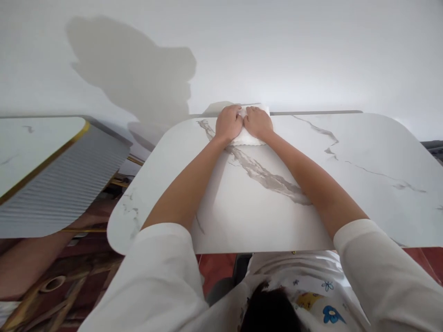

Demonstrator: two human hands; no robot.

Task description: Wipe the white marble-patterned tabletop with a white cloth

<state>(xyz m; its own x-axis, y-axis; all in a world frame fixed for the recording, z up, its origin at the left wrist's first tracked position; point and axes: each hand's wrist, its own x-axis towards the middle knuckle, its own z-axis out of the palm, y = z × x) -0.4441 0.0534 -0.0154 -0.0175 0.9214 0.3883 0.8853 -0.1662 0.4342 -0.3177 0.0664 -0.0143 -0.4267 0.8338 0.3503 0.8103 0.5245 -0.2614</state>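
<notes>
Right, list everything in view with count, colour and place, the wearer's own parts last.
tabletop: one, white with grey-brown veins, centre to right
cloth: one, white, near the tabletop's far edge
ribbed-sided furniture: one, grey, white top, gold trim, left
wall: one, pale, behind
large shadow: one, grey, upper left
floor: one, red, below
frame: at least one, brown, lower left, partly hidden
another person's limb: one, bare, lower left
shirt: one, white, blue flower print, bottom
left hand: one, bare, on cloth
right hand: one, bare, on cloth

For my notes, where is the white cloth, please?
In the head view's upper middle, the white cloth lies under both hands at the far edge of the table.
</notes>
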